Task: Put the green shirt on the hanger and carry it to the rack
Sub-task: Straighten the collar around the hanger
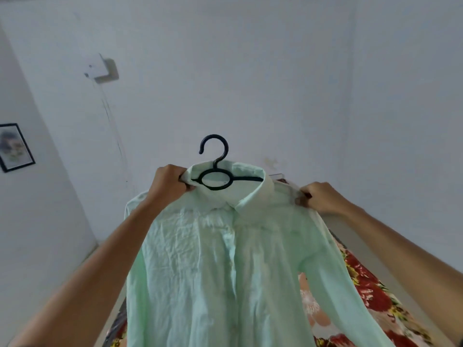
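A pale green button-up shirt [213,266] hangs in front of me, held up in the air. A black plastic hanger [216,176] sits inside its collar, with the hook sticking up above the neck. My left hand [169,184] grips the collar and the hanger's left arm together. My right hand [319,197] pinches the shirt's right shoulder, where the hanger's end is hidden under the cloth. The sleeves hang down on both sides. No rack is in view.
A bed with a red floral cover [363,296] lies below and to the right, behind the shirt. White walls surround me. A framed picture [15,146] hangs on the left wall, and a small wall box with a cable [105,68] sits higher up.
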